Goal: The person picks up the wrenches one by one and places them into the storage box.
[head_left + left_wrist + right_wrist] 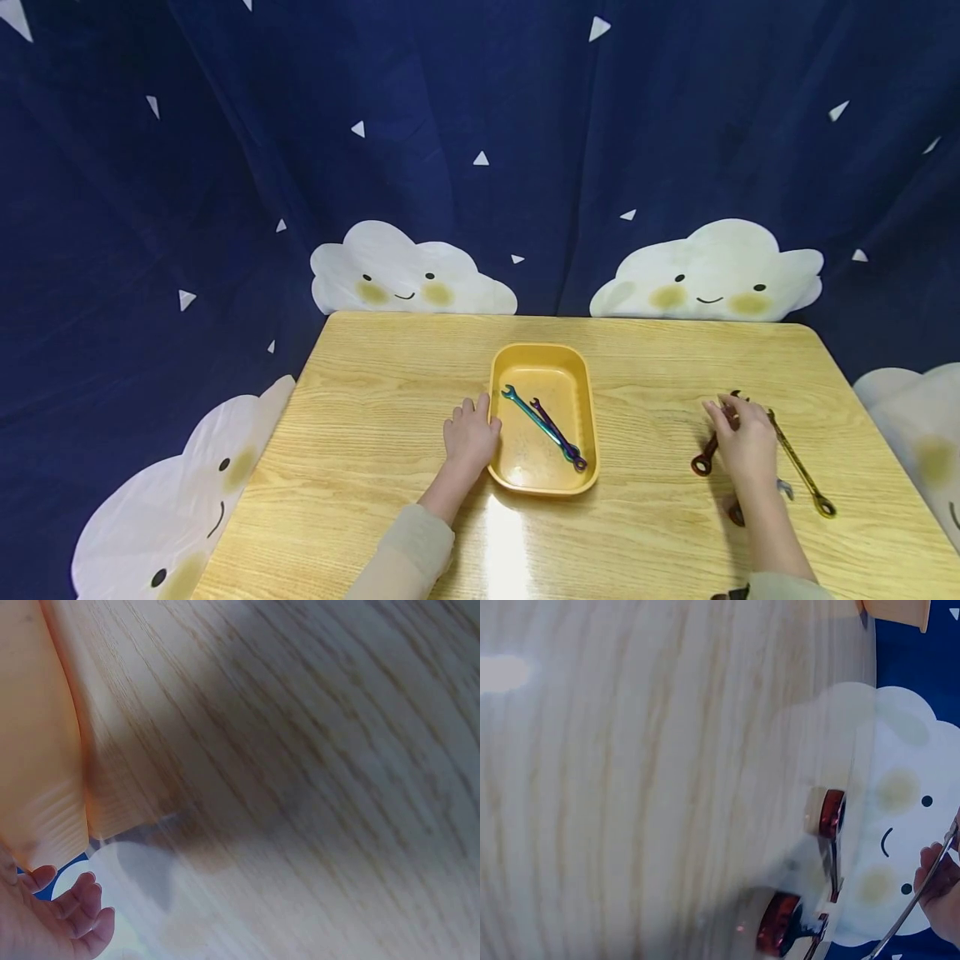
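My left hand rests against the left side of a yellow-orange tray, fingers relaxed; the left wrist view shows its fingers loosely bent near the tray wall. Inside the tray lie a teal wrench and a purple wrench. My right hand pinches a wrench between thumb and fingers, its metal shaft crossing before the palm; the hand hides much of it. Under and beside this hand sit a red wrench, a second red ring end and a gold wrench.
The wooden table carries everything. A dark blue curtain with white clouds hangs behind and beside it. Partly hidden by the right forearm, a grey open wrench end shows.
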Motion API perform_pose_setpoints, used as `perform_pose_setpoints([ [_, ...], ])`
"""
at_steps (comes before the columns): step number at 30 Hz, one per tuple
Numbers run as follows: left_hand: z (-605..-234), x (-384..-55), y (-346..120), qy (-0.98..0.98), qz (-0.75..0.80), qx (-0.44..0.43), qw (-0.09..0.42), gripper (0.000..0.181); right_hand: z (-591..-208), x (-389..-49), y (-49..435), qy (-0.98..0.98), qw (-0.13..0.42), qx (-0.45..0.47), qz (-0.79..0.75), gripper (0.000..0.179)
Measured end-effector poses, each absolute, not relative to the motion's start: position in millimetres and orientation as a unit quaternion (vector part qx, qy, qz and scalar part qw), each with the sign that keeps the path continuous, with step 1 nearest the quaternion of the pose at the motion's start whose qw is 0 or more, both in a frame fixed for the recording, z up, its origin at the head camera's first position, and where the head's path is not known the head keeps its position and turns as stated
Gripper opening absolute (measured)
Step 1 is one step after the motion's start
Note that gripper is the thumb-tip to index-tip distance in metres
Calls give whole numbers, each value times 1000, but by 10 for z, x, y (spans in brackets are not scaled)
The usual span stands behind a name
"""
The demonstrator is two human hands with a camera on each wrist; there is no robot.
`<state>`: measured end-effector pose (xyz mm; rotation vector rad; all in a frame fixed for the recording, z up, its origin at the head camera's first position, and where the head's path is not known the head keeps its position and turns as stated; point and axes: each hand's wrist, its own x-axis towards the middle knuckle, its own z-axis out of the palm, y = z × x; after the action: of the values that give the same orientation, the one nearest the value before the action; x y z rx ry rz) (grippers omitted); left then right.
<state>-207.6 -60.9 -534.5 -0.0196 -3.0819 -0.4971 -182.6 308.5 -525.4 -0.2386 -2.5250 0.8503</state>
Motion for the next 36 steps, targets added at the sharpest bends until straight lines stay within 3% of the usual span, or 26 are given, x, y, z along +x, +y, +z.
perform_pose_setpoints([
  [6,-5337,-2072,-605,-987,-158,-7,7,36,-5187,-1877,2999,-923,212,-86,310,36],
  [36,-5341,-2084,-603,-987,-158,-7,0,37,-5034,-2171,2454,-901,262,5,345,31],
])
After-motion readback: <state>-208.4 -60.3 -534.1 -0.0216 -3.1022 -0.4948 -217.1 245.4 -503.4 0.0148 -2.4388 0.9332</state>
